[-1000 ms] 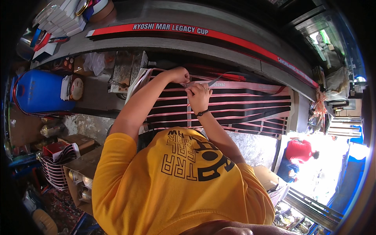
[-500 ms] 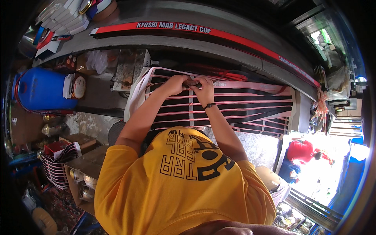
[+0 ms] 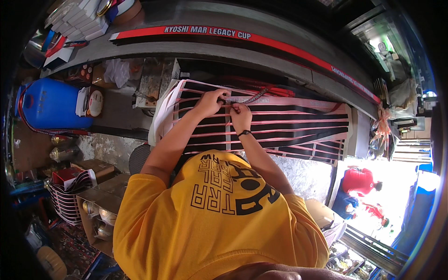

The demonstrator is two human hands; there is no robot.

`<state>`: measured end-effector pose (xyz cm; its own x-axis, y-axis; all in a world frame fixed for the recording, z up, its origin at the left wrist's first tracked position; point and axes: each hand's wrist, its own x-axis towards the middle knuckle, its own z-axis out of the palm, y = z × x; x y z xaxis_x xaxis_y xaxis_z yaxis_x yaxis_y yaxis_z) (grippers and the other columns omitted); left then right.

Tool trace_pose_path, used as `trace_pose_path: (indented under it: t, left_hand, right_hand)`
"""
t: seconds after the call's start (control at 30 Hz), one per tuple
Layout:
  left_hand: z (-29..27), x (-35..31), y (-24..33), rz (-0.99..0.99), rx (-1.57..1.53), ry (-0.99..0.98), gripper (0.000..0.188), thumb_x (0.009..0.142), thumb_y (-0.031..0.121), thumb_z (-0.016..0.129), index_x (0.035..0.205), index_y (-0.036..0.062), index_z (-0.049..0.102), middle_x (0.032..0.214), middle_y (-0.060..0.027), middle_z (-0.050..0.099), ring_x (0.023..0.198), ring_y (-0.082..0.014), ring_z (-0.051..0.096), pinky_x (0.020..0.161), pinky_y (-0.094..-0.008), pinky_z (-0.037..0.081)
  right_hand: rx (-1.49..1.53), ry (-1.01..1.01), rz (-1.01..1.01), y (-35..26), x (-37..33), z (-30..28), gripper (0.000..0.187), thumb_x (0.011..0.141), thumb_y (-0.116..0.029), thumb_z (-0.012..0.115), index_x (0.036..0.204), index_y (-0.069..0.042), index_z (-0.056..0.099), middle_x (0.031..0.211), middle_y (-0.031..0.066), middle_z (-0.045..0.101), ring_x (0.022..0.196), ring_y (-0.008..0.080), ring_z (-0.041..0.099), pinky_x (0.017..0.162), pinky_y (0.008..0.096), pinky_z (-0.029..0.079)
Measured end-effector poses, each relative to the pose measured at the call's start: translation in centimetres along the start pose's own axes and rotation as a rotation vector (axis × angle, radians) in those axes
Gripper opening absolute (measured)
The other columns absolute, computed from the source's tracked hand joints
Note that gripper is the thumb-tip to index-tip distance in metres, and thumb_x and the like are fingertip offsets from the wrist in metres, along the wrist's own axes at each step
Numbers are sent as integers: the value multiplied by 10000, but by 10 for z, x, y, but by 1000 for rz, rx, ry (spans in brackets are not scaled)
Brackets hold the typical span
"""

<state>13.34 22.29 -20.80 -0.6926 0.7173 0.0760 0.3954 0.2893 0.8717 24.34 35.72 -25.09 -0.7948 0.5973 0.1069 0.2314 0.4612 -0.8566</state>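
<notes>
A striped sheet [image 3: 289,114] of black bands with pink and white lines lies spread before me. Over its upper left part, my left hand [image 3: 211,103] is closed, fingertips pinched together. Just right of it and slightly nearer, my right hand [image 3: 241,117] has its fingers curled in and wears a dark band at the wrist. A narrow dark printed strap [image 3: 257,95] runs from the fingertips up to the right across the sheet. Its end between the hands is mostly covered by the fingers.
A long red and black printed strip [image 3: 210,31] lies along the grey shelf beyond. At left stand a blue plastic container [image 3: 53,105] and an open cardboard box [image 3: 100,210] holding metallic things. People in red [image 3: 358,181] are in the bright area at right.
My right hand has drawn nearer to me and its fingers have curled in. The dark strap now stretches out to the upper right. My left hand has stayed nearly in place.
</notes>
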Motion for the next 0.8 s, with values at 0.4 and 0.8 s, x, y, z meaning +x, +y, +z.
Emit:
trace_pose_path:
  t: [0.4, 0.8]
  left_hand:
    - [11, -12, -3, 419, 474, 163, 307, 817, -11, 542, 1114, 69, 557, 935, -130, 666, 921, -346, 616, 861, -481, 434]
    - [12, -9, -13, 508, 557, 190, 263, 812, -3, 542, 1065, 72, 546, 967, -134, 666, 949, -336, 614, 891, -461, 437]
  right_hand:
    - [-94, -42, 36, -1, 2, 4, 245, 733, -195, 750, 873, -7, 679, 893, 200, 647, 899, 394, 599, 807, 464, 483]
    - [-95, -62, 20, 10, 6, 8, 238, 707, -169, 722, 861, 12, 709, 869, 183, 680, 838, 337, 649, 769, 415, 514]
